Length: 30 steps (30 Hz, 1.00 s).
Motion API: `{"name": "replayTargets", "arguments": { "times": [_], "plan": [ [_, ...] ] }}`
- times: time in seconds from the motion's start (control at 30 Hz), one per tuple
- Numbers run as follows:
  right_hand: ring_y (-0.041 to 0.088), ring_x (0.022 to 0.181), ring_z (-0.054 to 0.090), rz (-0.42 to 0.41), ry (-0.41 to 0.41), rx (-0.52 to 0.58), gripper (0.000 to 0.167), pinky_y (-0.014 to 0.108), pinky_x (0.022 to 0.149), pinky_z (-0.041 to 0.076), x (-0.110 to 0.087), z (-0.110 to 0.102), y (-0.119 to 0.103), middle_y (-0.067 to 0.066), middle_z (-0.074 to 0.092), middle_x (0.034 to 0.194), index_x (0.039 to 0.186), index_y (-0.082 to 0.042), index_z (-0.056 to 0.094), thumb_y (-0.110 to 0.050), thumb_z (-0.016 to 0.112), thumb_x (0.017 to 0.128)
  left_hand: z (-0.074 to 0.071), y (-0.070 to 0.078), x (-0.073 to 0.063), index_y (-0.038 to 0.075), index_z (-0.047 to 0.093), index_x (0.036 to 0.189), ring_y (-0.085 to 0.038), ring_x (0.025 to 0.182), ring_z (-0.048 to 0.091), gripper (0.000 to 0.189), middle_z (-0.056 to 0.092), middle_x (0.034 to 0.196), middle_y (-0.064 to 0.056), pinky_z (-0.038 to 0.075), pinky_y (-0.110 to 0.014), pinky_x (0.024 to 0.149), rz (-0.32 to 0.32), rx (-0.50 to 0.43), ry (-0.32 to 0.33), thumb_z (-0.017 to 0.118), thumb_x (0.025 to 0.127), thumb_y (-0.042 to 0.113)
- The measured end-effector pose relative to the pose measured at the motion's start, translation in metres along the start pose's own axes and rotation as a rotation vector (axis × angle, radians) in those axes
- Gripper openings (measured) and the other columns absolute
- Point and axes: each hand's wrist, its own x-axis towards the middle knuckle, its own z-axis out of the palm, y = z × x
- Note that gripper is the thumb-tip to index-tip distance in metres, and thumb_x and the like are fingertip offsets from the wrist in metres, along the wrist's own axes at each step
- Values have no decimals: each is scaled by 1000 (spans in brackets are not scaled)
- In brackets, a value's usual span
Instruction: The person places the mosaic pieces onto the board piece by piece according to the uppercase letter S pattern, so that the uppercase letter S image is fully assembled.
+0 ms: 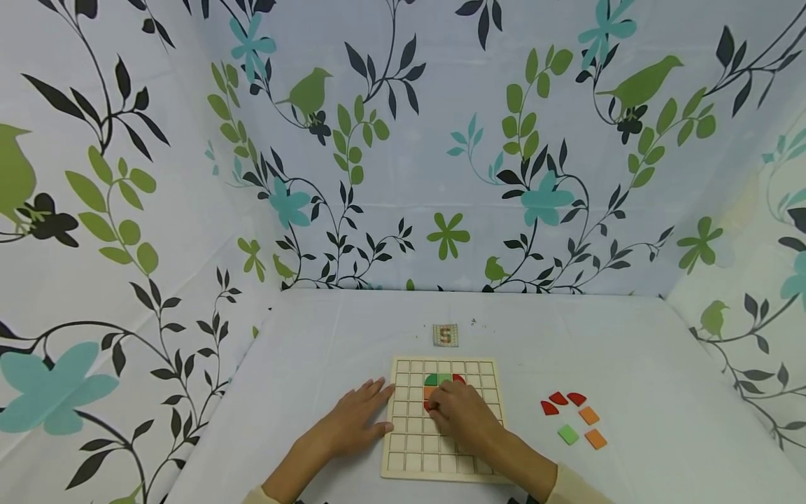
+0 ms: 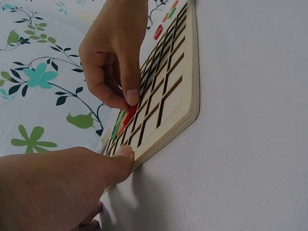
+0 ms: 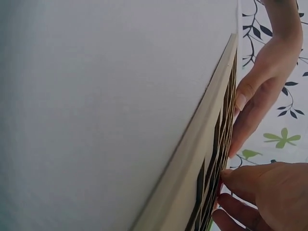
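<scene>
A square wooden grid board (image 1: pixel 403 444) lies on the white table. My left hand (image 1: pixel 355 416) rests at its left edge, fingers spread, the thumb touching the rim. Over the upper middle of the grid, my right hand (image 1: pixel 466 416) pinches a red tile (image 2: pixel 130 114) between thumb and fingers, down at a cell; the fingers partly hide it. Around that spot sit a dark green rounded tile (image 1: pixel 431 379), a light green square tile (image 1: pixel 445 375), another red tile (image 1: pixel 459 379) and an orange tile (image 1: pixel 429 392). The right wrist view shows the board edge-on.
Right of the board lie three red rounded tiles (image 1: pixel 557 398), two orange squares (image 1: pixel 589 415) and a light green square (image 1: pixel 568 434). Behind the board is a small pattern card (image 1: pixel 446 335). Leaf-and-bird printed cloth (image 1: pixel 390 210) hangs around the table.
</scene>
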Motion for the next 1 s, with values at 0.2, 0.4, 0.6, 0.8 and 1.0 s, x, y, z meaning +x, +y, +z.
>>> {"name": "replayTargets", "arguments": {
  "times": [0.2, 0.4, 0.6, 0.8, 1.0],
  "plan": [
    [9, 84, 65, 38, -11, -22, 10, 35, 76, 59, 1, 1, 0, -4, 71, 93, 94, -14, 76, -17, 85, 92, 1, -2, 1, 12, 37, 165, -44, 159, 27, 72, 30, 172, -18, 25, -68, 124, 1, 5, 3, 61, 106, 46],
    [10, 85, 67, 47, -15, -35, 9, 35, 73, 57, 2, 0, -1, -5, 72, 94, 94, -14, 77, -16, 85, 91, 3, -3, 1, 12, 38, 164, -44, 159, 27, 73, 31, 171, -17, 25, -69, 124, -2, 4, 6, 61, 106, 48],
    [14, 92, 68, 22, -30, -22, 15, 39, 79, 59, 2, -3, -4, -3, 72, 98, 103, -11, 80, -10, 85, 89, 4, -2, 0, 13, 38, 164, -43, 159, 28, 73, 31, 171, -17, 26, -68, 124, -4, 9, 10, 61, 105, 48],
    [13, 91, 65, -15, -42, -2, 18, 33, 81, 60, 1, -6, -3, -2, 70, 96, 108, -9, 82, -9, 86, 89, 4, -2, -1, 13, 38, 164, -43, 159, 27, 73, 31, 172, -17, 26, -68, 125, -14, 10, 4, 61, 105, 49],
    [12, 90, 64, -50, -47, 15, 18, 26, 80, 59, -1, -6, 0, -2, 68, 96, 108, -7, 83, -9, 84, 90, 4, -2, 0, 13, 37, 165, -43, 159, 27, 73, 31, 172, -16, 25, -68, 125, -15, 8, 1, 60, 106, 49]
  ]
}}
